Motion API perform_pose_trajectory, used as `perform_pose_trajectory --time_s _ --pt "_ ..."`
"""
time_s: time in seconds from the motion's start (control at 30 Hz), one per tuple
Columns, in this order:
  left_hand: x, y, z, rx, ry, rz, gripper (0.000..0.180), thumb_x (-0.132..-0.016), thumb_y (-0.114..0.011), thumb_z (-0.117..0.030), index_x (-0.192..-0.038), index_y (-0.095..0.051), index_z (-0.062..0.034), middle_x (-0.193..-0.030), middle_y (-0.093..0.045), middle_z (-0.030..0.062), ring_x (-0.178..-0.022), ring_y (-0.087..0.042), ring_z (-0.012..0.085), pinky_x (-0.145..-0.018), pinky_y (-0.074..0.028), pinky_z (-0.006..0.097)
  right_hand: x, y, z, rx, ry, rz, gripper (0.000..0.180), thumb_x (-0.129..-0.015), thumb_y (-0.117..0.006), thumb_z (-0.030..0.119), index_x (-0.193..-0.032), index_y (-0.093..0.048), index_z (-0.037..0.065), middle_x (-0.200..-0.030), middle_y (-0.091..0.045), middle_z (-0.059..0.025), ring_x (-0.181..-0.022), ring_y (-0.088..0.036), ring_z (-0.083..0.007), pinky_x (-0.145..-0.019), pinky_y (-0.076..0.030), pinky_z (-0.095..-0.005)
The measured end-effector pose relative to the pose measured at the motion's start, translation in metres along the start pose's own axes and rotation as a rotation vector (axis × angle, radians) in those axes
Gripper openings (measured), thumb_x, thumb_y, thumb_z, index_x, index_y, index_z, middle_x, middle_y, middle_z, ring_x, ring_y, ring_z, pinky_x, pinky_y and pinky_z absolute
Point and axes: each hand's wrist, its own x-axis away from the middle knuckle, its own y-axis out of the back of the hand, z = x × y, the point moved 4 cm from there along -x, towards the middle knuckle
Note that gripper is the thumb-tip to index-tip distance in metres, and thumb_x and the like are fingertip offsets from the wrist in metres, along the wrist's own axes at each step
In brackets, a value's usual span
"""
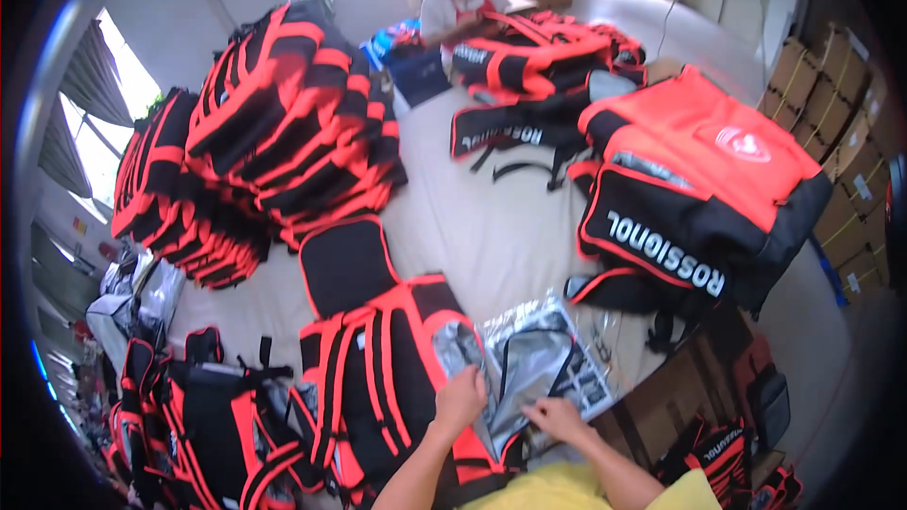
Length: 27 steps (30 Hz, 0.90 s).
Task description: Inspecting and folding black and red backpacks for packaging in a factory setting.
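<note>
A red and black backpack (364,373) with shoulder straps lies flat on the table in front of me. Its right side is folded back, showing a shiny silver lining (531,373). My left hand (461,399) is closed on the edge of that lining, beside the red border. A little to the right, my right hand (557,418) pinches the lower edge of a silver panel with a dark border. Beyond it lies a silver sheet (588,382) with a pattern of squares, partly under the panel.
Tall stacks of folded backpacks (302,123) stand at the far left. A large red and black bag (694,170) is at the right, with more bags (539,61) behind it. Across the table sits another person (458,5). Cardboard boxes (846,151) line the right side.
</note>
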Motion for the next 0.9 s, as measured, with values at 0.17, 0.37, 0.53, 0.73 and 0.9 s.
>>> perform_pose_trajectory --time_s 0.17,0.37,0.53,0.73,0.9 --pt "-0.032 -0.052 0.025 -0.382 0.231 0.075 0.068 -0.096 -0.065 -0.066 -0.112 -0.072 -0.0006 -0.107 -0.075 0.025 -0.101 -0.075 0.0452 -0.085 -0.06 0.054 0.014 0.002 0.018 0.12 0.12 0.049 0.041 -0.099 -0.07 0.05 -0.095 -0.075 0.009 -0.087 -0.077 -0.0163 -0.083 -0.074 -0.0398 -0.073 -0.058 -0.0502" --pt "-0.043 -0.047 0.04 -0.179 0.214 0.077 0.048 -0.104 -0.052 -0.048 -0.102 -0.076 -0.0069 -0.104 -0.075 0.0243 -0.099 -0.072 0.0451 -0.085 -0.057 0.057 0.008 0.002 0.016 -0.022 0.068 -0.002 0.032 -0.097 -0.074 0.037 -0.092 -0.073 0.005 -0.09 -0.075 -0.0192 -0.087 -0.074 -0.04 -0.074 -0.057 -0.048" --pt "-0.021 -0.025 0.106 0.634 0.321 0.061 0.041 -0.104 -0.066 -0.036 -0.085 -0.067 -0.0002 -0.072 -0.06 0.0039 -0.07 -0.053 0.013 -0.064 -0.043 0.037 0.01 0.016 0.028 -0.389 0.011 -0.052 0.024 -0.097 -0.077 0.024 -0.094 -0.073 0.001 -0.085 -0.074 -0.0157 -0.076 -0.072 -0.0287 -0.067 -0.055 -0.0387" --pt "0.005 0.012 0.063 1.407 0.42 -0.025 0.025 -0.111 -0.063 -0.026 -0.101 -0.072 -0.0042 -0.092 -0.067 -0.0048 -0.088 -0.057 0.0059 -0.082 -0.044 0.025 0.03 0.024 0.045 -0.328 0.136 -0.045 0.022 -0.097 -0.077 0.024 -0.096 -0.074 0.003 -0.088 -0.076 -0.0112 -0.077 -0.072 -0.0266 -0.066 -0.057 -0.0366" --pt "0.016 0.009 0.111 0.872 0.292 -0.009 0.029 -0.11 -0.063 -0.026 -0.102 -0.073 -0.0003 -0.09 -0.069 0.0007 -0.086 -0.063 0.0104 -0.084 -0.05 0.031 0.023 0.017 0.046 -0.386 0.058 0.114 0.024 -0.099 -0.076 0.024 -0.103 -0.075 0.0 -0.092 -0.078 -0.0115 -0.08 -0.074 -0.0246 -0.071 -0.057 -0.0349"
